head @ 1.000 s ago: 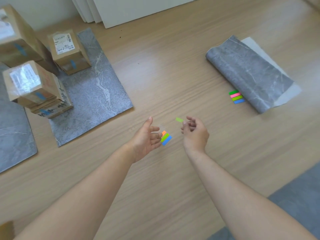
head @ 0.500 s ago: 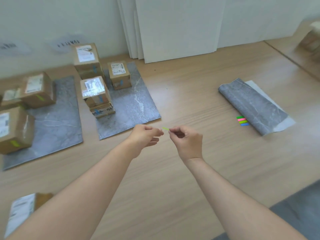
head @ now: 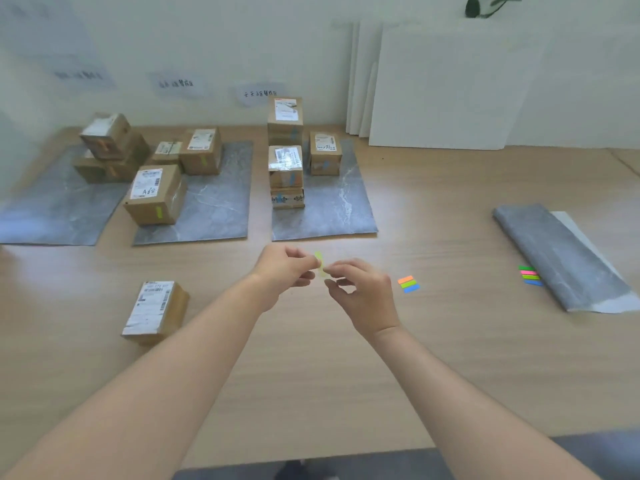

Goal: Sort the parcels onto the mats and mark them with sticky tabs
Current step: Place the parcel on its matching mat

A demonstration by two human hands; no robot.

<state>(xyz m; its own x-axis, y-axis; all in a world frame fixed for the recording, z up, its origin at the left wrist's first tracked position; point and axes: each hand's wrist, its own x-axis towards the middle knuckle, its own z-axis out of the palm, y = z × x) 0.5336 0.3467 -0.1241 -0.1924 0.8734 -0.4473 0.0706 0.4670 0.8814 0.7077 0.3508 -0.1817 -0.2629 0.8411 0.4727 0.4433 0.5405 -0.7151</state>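
Observation:
My left hand (head: 284,271) and my right hand (head: 363,292) meet over the wooden floor and pinch a yellow-green sticky tab (head: 319,263) between their fingertips. A small pad of orange, green and blue tabs (head: 408,284) lies just right of my right hand. A flat cardboard parcel (head: 154,311) with a white label lies alone on the floor at the left. Three grey mats carry parcels: the left mat (head: 52,209), the middle mat (head: 214,209) and the right mat (head: 332,209). Several of those boxes bear coloured tabs.
A rolled grey mat (head: 557,254) lies at the right with a second pad of coloured tabs (head: 530,275) beside it. White boards (head: 450,88) lean on the back wall. Paper signs hang on the wall above the mats. A dark mat edge (head: 606,448) shows at the bottom right.
The view has lifted, bringing the wall and all the mats into sight. My left hand let go of the tab pad, which now lies on the floor, and joined my right hand on the yellow-green tab.

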